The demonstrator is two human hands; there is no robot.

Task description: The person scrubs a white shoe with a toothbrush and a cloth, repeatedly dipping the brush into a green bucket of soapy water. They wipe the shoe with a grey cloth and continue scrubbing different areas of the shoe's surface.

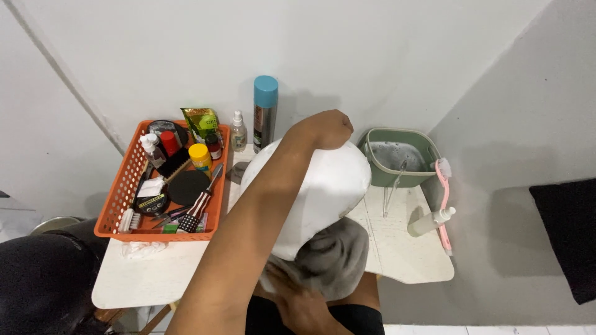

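While steadied at the table's (410,260) near edge, white helmet (310,192): left-hand fingers (332,127) curled over top, right-hand fingers (298,304) clutching grey cloth (335,260).

Right hand (297,305) half hidden under grey cloth (332,257).

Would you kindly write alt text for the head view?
A left hand steadies a white helmet on a small white table while the right hand presses a grey cloth to it. An orange basket of supplies sits left, a green bucket right.

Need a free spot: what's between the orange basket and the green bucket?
Head view: the white helmet, steadied by the left hand, fills it.
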